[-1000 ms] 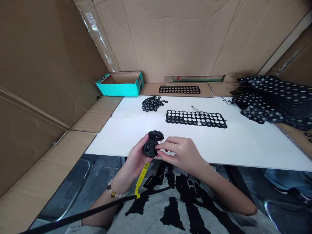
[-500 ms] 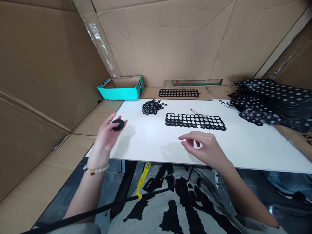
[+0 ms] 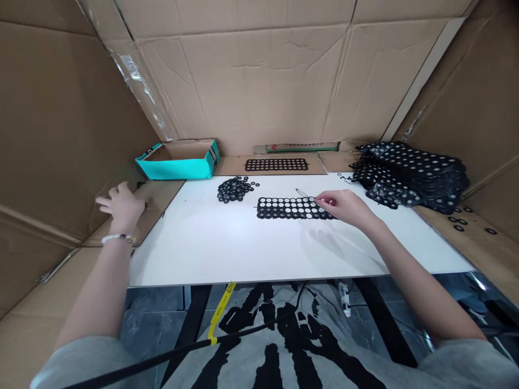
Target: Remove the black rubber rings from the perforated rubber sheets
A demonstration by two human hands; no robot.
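My left hand [image 3: 122, 206] is over the cardboard left of the white table, palm down with its fingers spread. I see nothing held in it, though the space under the palm is hidden. On the white table lies a black sheet with rows of round holes [image 3: 279, 206]. My right hand [image 3: 343, 208] is at the right part of this sheet, thumb and fingertips pinched together at its far edge and covering that end. Behind it lies a pen-like thing [image 3: 301, 192], partly hidden. A heap of small black rings [image 3: 233, 189] sits to the left of the sheet.
A turquoise open box [image 3: 176, 169] stands at the back left. Another black holed sheet [image 3: 276, 165] lies on cardboard behind the table. A large stack of black holed sheets [image 3: 430, 173] is at the right, with loose rings [image 3: 458, 228] near it. Cardboard walls [image 3: 243, 86] enclose the table.
My left hand has moved left, off the table, and spread its fingers; the black round thing it held is out of sight. My right hand has moved forward to the holed sheet and closed.
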